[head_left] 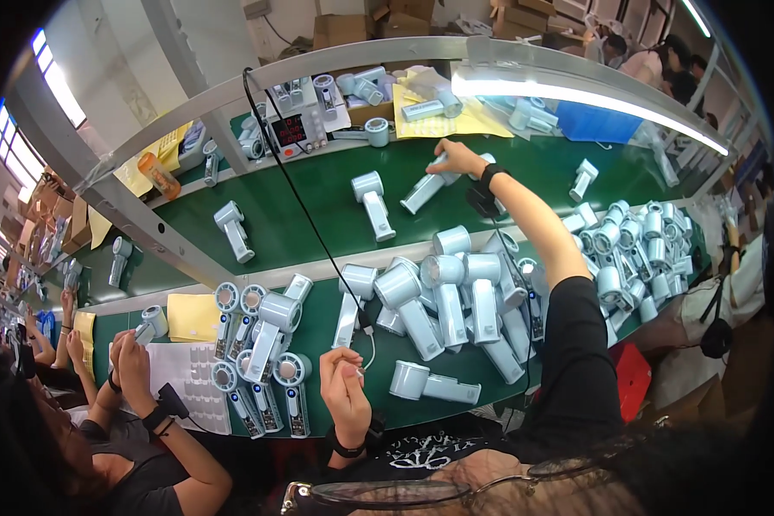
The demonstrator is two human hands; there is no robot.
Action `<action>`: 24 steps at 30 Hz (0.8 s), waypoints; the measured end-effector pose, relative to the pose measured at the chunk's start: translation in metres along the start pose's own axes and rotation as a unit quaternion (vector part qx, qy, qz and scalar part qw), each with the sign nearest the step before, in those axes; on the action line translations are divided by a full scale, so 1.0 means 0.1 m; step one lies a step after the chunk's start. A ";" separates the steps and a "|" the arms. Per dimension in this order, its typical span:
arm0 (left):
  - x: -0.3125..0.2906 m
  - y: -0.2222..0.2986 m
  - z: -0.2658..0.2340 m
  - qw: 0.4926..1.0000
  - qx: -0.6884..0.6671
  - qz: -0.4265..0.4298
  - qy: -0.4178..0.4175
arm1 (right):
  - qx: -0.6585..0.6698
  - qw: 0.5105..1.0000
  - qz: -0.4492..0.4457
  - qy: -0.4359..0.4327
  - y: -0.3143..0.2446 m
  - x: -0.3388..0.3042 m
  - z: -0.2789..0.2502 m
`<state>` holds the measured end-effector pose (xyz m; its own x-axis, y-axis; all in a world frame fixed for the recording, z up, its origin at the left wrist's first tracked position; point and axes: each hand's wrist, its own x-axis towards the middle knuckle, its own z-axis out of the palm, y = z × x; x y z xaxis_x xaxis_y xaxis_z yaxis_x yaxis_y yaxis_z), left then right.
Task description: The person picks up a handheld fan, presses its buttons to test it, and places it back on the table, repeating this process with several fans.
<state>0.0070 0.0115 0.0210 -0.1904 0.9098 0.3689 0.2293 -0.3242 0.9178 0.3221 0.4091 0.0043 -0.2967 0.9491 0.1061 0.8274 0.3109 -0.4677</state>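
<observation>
My right hand (458, 160) reaches far over the green belt, its fingers closed on a light-blue handheld fan (423, 193) lying there. My left hand (344, 394) is raised near the bench's front edge, fingers curled around the end of a short white cable (371, 351). That cable joins a plug on a black cord (305, 206) hanging from the frame. Close to my left hand a single fan (434, 383) lies on its side. Beyond it sits a pile of fans (449, 303). Left of my hand are several fans with exposed circuit boards (267, 404).
Another fan (373, 206) lies on the belt (301, 202). A large heap of fans (636, 249) fills the right. A metal frame with a lit tube (589, 101) crosses above. A co-worker's hands (131, 365) work at left beside a white tray (181, 378).
</observation>
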 end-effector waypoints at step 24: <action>-0.04 -0.07 -0.01 0.999 -0.017 0.020 -0.043 | 0.446 0.879 0.169 0.014 -0.46 -1.51 -0.92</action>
<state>0.0055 0.0102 0.0130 -0.0984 0.9142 0.3931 0.2028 -0.3683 0.9073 0.3726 0.2560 0.0909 -0.0845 0.9842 -0.1559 0.1596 -0.1411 -0.9770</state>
